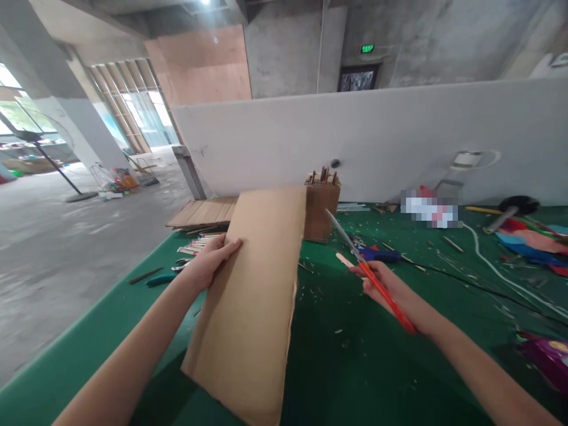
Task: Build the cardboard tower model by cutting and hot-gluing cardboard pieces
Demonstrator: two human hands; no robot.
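While the left hand (215, 263) holds a sheet of cardboard (260, 290) at 8 o'clock of the view, the right hand (384, 287) carries scissors (377, 284) at 4 o'clock. The left forearm comes in from 7 to 8 o'clock, and its grip is closed on the sheet's left edge: the thumb lies across the near face, pointing to 2 o'clock, with the other fingers partly hidden behind. The sheet is just below the middle, its long side running from 12 towards 7 o'clock. From 4 o'clock comes the right forearm, its grip closed around the scissors. Their blades look shut and point to 10 or 11 o'clock, well apart from the sheet; the red handles run back towards the wrist. Beyond that hand, a blue glue gun (379, 255) rests on the green bench (337, 378). Pliers (160, 280) lie at 8 to 9 o'clock from the left hand.
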